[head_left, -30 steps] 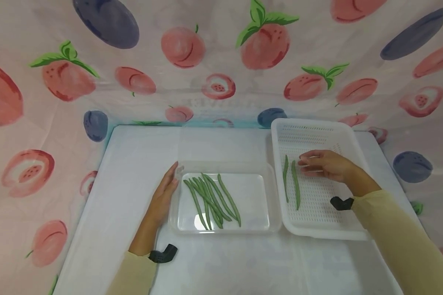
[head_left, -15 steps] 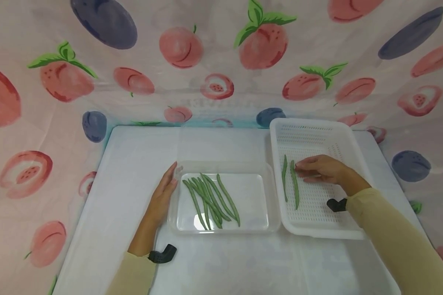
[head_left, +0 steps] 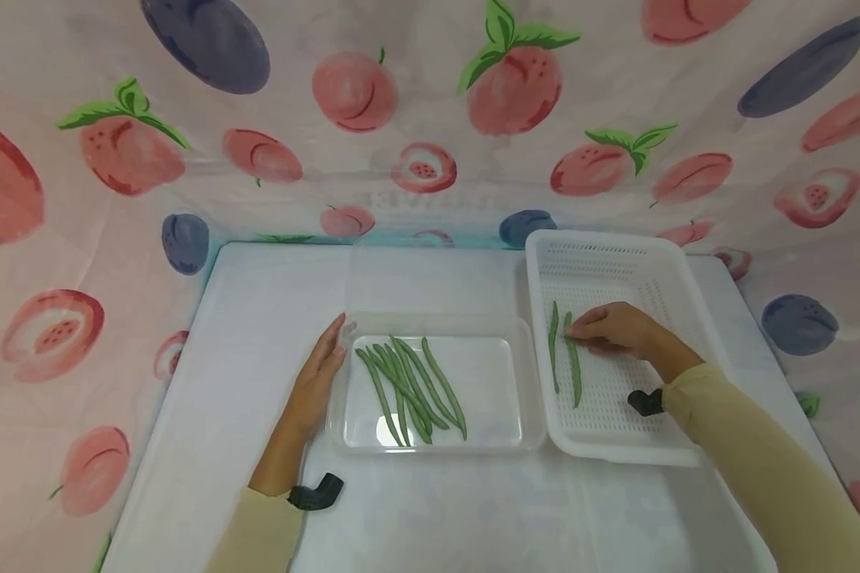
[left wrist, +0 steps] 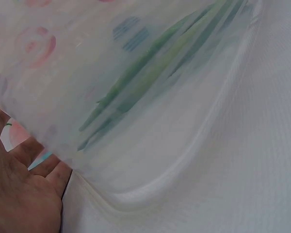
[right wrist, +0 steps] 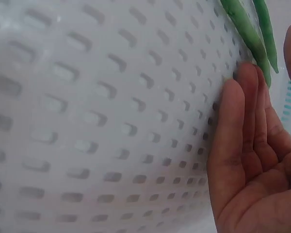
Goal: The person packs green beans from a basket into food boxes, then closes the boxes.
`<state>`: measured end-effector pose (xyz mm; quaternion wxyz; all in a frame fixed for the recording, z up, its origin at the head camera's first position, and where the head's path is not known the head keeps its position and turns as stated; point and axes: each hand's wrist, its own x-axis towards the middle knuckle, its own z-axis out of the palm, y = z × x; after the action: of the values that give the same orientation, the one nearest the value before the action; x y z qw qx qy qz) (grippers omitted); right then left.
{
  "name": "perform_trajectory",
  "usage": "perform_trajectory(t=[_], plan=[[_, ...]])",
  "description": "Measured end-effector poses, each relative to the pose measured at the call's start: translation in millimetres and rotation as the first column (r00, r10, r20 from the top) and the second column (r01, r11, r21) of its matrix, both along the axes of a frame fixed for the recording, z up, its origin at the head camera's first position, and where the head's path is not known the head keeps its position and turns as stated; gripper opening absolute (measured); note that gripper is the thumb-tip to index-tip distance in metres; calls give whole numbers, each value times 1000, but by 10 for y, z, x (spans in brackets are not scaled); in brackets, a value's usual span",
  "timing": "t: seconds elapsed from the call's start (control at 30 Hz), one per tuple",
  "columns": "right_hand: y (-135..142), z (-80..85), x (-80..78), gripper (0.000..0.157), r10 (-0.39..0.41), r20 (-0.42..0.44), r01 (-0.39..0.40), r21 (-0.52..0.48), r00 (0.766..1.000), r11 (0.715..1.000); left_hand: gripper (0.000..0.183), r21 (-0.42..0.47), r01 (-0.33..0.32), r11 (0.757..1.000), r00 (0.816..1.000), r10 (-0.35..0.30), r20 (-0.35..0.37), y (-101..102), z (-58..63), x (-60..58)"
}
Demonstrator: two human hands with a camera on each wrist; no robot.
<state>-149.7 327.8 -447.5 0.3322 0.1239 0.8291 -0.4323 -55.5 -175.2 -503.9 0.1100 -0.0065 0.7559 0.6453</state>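
My left hand [head_left: 317,388] rests with extended fingers against the left side of a clear plastic container [head_left: 533,390]. Inside it lies a loose bundle of several green beans [head_left: 408,390], seen blurred through the wall in the left wrist view. To the right, my right hand [head_left: 616,328] reaches into a white perforated basket [head_left: 616,410]. Its fingertips are at the upper end of one green bean [head_left: 575,370]. In the right wrist view the fingers [right wrist: 231,111] lie beside that bean, the thumb apart on the other side. A second green bean [head_left: 553,350] lies by the basket's left wall.
Container and basket stand side by side on a white-covered table [head_left: 437,517], the basket slightly farther back. A fruit-printed sheet [head_left: 430,95] hangs behind the table and along its sides.
My right hand has moved left and slightly down in the basket, bringing its fingertips to the nearer bean. The left hand, the container and the beans have stayed put.
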Motion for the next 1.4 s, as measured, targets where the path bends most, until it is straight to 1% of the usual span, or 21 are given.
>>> perform_trajectory(t=[0.17, 0.23, 0.3, 0.5, 0.63, 0.8, 0.93, 1.03, 1.17, 1.4], plan=[[-65, 9, 4, 45, 82, -73, -73, 112, 994, 991, 53, 11, 1, 1000, 1000, -1, -7, 3, 12, 5], [-75, 0, -3, 44, 105, -84, -92, 147, 991, 985, 54, 14, 3, 1000, 1000, -2, -8, 2, 12, 6], [-71, -13, -16, 44, 107, -81, -94, 155, 991, 983, 53, 17, 4, 1000, 1000, -4, -11, 0, 10, 6], [-45, -9, -46, 41, 70, -43, -65, 101, 997, 993, 53, 19, 7, 1000, 1000, -7, -13, -2, 8, -3], [-19, 3, -56, 43, 66, -11, -66, 41, 998, 997, 54, 12, 2, 1000, 1000, -2, -5, -2, 15, -11], [36, 30, -60, 50, 76, 52, -73, -55, 996, 996, 52, 0, -4, 1000, 1000, 4, 0, -1, 17, -9], [25, 78, -55, 57, 90, 79, -82, -88, 993, 993, 52, -3, -5, 1000, 1000, 5, 0, 0, 6, -3], [-11, 113, -44, 60, 102, 85, -92, -110, 991, 990, 52, 1, -3, 1000, 1000, 3, -9, -1, 0, -6], [-48, 146, -19, 56, 106, 89, -90, -169, 990, 981, 49, 5, -3, 1000, 1000, 3, -13, -1, 4, -11], [-63, 242, 21, 46, 132, 75, -107, -274, 988, 956, 49, -1, 1, 1000, 1000, -1, -12, -6, 4, -8]])
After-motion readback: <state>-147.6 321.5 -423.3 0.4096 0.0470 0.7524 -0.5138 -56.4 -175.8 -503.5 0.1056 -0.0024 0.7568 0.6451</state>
